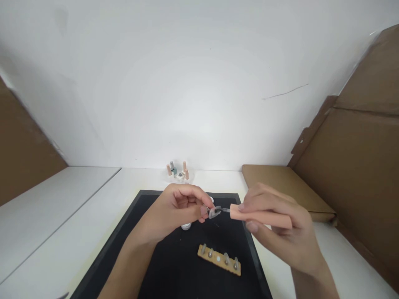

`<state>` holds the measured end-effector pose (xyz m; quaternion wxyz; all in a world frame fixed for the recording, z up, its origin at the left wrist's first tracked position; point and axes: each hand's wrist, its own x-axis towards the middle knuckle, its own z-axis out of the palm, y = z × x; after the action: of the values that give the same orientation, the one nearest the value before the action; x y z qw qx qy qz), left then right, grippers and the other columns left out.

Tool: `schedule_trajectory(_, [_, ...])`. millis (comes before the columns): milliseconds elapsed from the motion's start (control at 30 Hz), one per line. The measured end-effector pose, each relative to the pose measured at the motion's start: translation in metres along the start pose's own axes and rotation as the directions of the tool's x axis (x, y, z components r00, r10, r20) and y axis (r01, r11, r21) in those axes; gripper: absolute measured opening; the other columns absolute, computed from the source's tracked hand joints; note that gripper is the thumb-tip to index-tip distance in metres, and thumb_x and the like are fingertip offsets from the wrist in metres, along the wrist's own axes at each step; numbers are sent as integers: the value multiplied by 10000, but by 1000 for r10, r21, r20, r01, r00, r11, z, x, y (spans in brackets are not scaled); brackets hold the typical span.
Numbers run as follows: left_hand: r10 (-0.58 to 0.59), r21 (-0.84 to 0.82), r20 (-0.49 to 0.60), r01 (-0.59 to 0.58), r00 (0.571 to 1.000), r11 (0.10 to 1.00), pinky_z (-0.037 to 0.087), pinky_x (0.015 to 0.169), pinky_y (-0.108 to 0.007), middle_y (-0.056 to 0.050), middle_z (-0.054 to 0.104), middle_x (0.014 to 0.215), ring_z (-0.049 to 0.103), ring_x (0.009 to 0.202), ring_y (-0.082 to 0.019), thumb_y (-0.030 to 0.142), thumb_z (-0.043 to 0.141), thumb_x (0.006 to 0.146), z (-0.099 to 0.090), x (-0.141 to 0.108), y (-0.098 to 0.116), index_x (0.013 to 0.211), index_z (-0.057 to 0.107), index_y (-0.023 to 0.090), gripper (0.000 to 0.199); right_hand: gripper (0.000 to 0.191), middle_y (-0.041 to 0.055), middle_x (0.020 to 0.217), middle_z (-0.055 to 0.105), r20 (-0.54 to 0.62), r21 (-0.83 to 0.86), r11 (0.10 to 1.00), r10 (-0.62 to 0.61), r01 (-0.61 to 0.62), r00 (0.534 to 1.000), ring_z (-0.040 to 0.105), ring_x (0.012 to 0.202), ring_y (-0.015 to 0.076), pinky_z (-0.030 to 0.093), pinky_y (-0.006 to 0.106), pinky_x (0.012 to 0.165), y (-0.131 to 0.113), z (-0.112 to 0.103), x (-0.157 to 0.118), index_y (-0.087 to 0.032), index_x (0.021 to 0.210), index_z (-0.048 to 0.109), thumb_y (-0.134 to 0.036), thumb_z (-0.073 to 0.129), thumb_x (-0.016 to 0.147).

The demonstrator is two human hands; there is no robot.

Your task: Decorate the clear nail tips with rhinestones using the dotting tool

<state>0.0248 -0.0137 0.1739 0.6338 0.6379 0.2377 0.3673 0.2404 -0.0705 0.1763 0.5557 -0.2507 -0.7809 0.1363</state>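
Note:
Between the fingertips of my left hand [183, 207] is a small clear nail tip [214, 212] on a thin metal holder. My right hand [277, 224] grips a pink brush handle [262, 216]. The brush end reaches left to the nail tip and appears to touch it. Below the hands, a wooden strip [218, 259] lies on the black mat [174, 265], with several clear nail tips standing on it. A small white round item [186, 226] sits under my left hand, partly hidden.
Behind the mat, a clear holder [180, 179] bears several small bottles with pink or grey caps. A flat cardboard box [280, 182] lies at the right, near a tall cardboard panel [358, 158]. A white wall [193, 83] rises behind.

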Motion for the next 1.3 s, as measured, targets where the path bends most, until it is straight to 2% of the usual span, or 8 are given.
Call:
schedule_trajectory(233, [5, 15, 5, -5, 1000, 1000, 478, 601, -213, -13, 680, 684, 601, 614, -106, 72, 665, 770, -2, -2, -1, 759, 739, 148, 106, 193, 8, 748, 636, -50, -28, 1000, -5, 3, 999, 551, 664, 144, 438, 294, 583, 5, -1, -2, -205, 934, 656, -63, 603, 814])
schedule_trajectory(333, [-1, 31, 3, 1, 1000, 1000, 455, 579, -198, -4, 675, 675, 601, 611, -99, 60, 658, 767, -1, -1, -1, 763, 737, 155, 123, 202, 10, 763, 639, -22, 28, 999, -32, 32, 999, 555, 686, 141, 456, 280, 596, 3, 1, -1, -204, 971, 660, -84, 629, 811])
schedule_trajectory(467, [-12, 55, 1, 12, 1000, 998, 428, 547, -194, -4, 667, 667, 596, 602, -100, 59, 649, 770, 0, -1, -1, 758, 733, 151, 126, 208, 6, 753, 638, 5, 20, 1000, 16, -16, 1000, 552, 654, 136, 451, 269, 559, 2, 2, 0, -210, 952, 655, -70, 621, 802])
schedule_trajectory(667, [-3, 57, 2, 2, 1000, 998, 462, 596, -221, -26, 678, 688, 602, 632, -120, 95, 663, 778, -2, -1, -2, 759, 734, 142, 87, 241, 8, 752, 661, -58, -51, 999, -8, 5, 998, 549, 640, 140, 437, 296, 573, 4, -1, -2, -209, 920, 648, -17, 575, 795])
schedule_trajectory(867, [4, 33, 1, -4, 1000, 999, 469, 582, -211, -17, 673, 674, 595, 605, -108, 97, 683, 759, -2, 0, -1, 753, 735, 146, 71, 211, 9, 731, 640, -11, -9, 1000, -9, 9, 1000, 557, 641, 146, 446, 287, 555, 2, 0, -2, -210, 948, 653, -69, 621, 795])
schedule_trajectory(1067, [-4, 56, -5, 5, 1000, 998, 480, 604, -224, -22, 682, 681, 606, 615, -116, 112, 683, 769, -1, -1, -2, 753, 735, 145, 64, 240, 4, 707, 649, -68, -47, 999, -1, -3, 998, 544, 605, 143, 438, 287, 540, 1, 2, -1, -220, 920, 649, -33, 579, 786])
schedule_trajectory(1200, [-11, 65, -4, 11, 1000, 998, 462, 586, -219, -24, 677, 688, 607, 629, -121, 106, 675, 767, 0, 0, -1, 757, 735, 145, 72, 221, 16, 708, 640, -30, 47, 998, -38, 39, 999, 555, 621, 154, 452, 294, 543, 0, 6, 0, -211, 954, 667, -84, 629, 778])
schedule_trajectory(1300, [-19, 82, -6, 19, 1000, 996, 447, 571, -212, -20, 673, 686, 603, 624, -117, 97, 664, 771, 0, 0, 0, 757, 733, 146, 86, 233, 13, 732, 648, -3, 29, 999, -37, 38, 999, 558, 635, 142, 459, 280, 555, 0, 7, 1, -208, 956, 666, -65, 631, 776])
